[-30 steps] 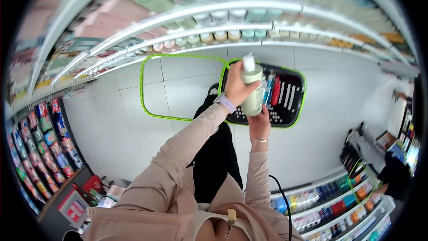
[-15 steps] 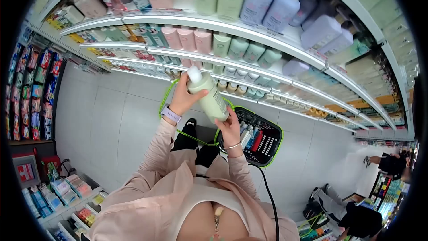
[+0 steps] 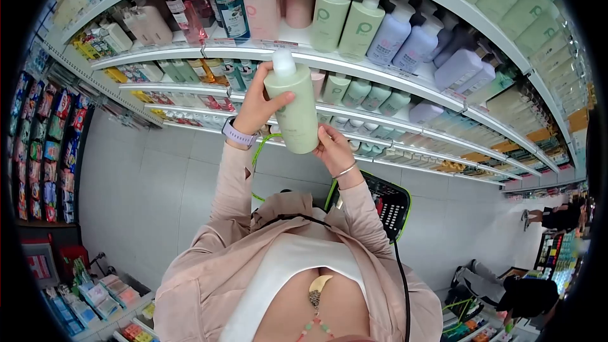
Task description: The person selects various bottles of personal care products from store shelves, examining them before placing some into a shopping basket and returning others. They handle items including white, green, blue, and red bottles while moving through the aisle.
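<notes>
A pale green bottle (image 3: 295,117) with a white top is held up, slightly tilted, before the shelves. My left hand (image 3: 256,102) grips its upper part, the thumb lying across the front. Near the base, the fingers of my right hand (image 3: 335,151) press on its right side. Faint print shows on the face of the bottle. Just behind it, similar green pump bottles (image 3: 361,27) stand on the upper shelf (image 3: 304,54), between pink bottles (image 3: 261,16) and lilac bottles (image 3: 391,35).
A black shopping basket (image 3: 400,206) with a green rim is on the floor, partly behind my right arm. Hanging packets (image 3: 47,145) fill a rack at left. At lower right another person (image 3: 525,297) is near a stand. A black cable (image 3: 402,278) runs down my right side.
Both hands have raised the bottle toward the upper shelf and turned it, so the dense print on its side no longer shows. My right arm now covers more of the basket.
</notes>
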The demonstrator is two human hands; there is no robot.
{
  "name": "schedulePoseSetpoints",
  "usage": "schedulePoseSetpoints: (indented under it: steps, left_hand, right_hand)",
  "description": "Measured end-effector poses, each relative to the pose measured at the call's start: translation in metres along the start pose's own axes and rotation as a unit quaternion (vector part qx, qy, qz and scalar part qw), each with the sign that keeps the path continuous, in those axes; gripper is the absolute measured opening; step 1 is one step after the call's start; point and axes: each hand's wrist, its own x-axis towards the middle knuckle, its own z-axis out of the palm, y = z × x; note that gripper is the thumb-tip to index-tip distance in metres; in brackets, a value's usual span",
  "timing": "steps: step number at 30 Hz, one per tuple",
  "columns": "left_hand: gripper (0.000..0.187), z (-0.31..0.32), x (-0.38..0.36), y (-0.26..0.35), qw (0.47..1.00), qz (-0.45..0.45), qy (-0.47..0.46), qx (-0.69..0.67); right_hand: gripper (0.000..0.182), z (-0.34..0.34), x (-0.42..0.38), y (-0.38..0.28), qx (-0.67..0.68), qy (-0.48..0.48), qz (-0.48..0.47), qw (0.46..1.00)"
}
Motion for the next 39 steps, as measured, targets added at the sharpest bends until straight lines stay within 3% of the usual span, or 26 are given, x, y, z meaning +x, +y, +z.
schedulePoseSetpoints:
  steps: [3, 11, 15, 18, 30, 39]
  left_hand:
    - [0.048, -0.010, 0.004, -0.004, 0.999, -0.030, -0.017, 0.001]
    - [0.056, -0.026, -0.009, -0.039, 0.984, -0.123, 0.078, 0.106]
    - [0.060, -0.046, -0.020, -0.082, 0.977, -0.121, 0.084, 0.154]
    - [0.063, -0.053, -0.026, -0.096, 0.954, -0.092, 0.091, 0.269]
    - [0.063, -0.052, -0.035, -0.112, 0.946, -0.085, 0.069, 0.304]
    - [0.061, -0.046, -0.028, -0.091, 0.944, -0.059, 0.076, 0.316]
  right_hand:
    - [0.027, 0.004, 0.011, 0.013, -0.029, 0.018, 0.044, 0.998]
    - [0.028, 0.017, 0.019, 0.058, 0.037, 0.081, 0.120, 0.989]
    - [0.027, 0.017, 0.021, 0.079, 0.073, 0.073, 0.134, 0.986]
    - [0.026, 0.021, 0.019, 0.083, 0.061, 0.095, 0.149, 0.982]
    - [0.030, 0.015, 0.018, 0.117, 0.092, 0.136, 0.098, 0.982]
    - [0.035, 0.008, 0.031, 0.121, 0.048, 0.171, 0.059, 0.982]
